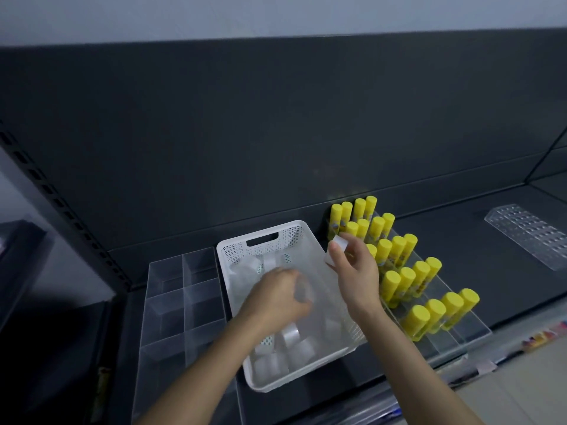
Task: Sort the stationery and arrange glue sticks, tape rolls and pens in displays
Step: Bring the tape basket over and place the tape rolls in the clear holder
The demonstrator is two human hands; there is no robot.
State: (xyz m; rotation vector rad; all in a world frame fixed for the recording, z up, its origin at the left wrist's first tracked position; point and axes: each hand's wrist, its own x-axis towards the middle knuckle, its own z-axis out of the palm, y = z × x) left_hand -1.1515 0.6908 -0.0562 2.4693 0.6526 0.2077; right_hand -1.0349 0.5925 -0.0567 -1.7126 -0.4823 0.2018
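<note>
A white perforated basket (270, 237) stands on the dark shelf and holds several clear tape rolls (290, 334). Over its middle, my left hand (276, 294) is closed around one clear tape roll (303, 291). My right hand (356, 271) hovers above the basket's right rim and pinches another tape roll (337, 248) between thumb and fingers. Right of the basket, a clear stepped display (460, 335) carries several rows of yellow-capped glue sticks (395, 253). Left of the basket sits a clear divided organiser (181, 299) with nothing in its compartments.
A clear perforated pen holder (527, 234) lies flat at the far right of the shelf. The shelf's dark back panel rises behind everything. A slotted upright (61, 210) runs down the left side. Coloured items (543, 335) show blurred at the lower right.
</note>
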